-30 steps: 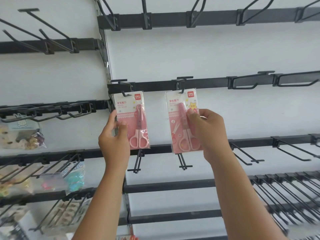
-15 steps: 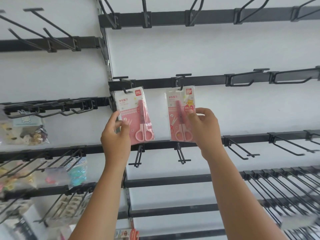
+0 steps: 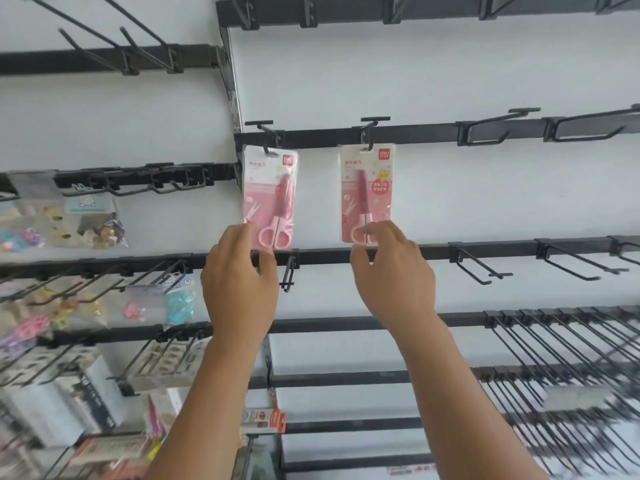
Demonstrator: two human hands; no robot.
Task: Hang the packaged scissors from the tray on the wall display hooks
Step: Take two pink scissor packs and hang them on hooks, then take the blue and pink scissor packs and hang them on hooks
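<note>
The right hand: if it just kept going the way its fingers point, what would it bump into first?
Most likely the right scissors pack: the right hand has its fingers pointing up at the pack's bottom edge, seemingly touching or nearly so; depth is unclear.

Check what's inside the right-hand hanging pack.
The right pack holds pink scissors, blades up in a darker sheath, against a printed pink card. The right hand covers the handle loops and the pack's bottom edge, so those can't be seen.

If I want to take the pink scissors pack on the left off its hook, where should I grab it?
Probably pinch the bottom edge of the left scissors pack, coming from below and in front. It hangs flat from the hook through its top hole, so the lower end swings free. The left hand is already right at that corner.
</note>
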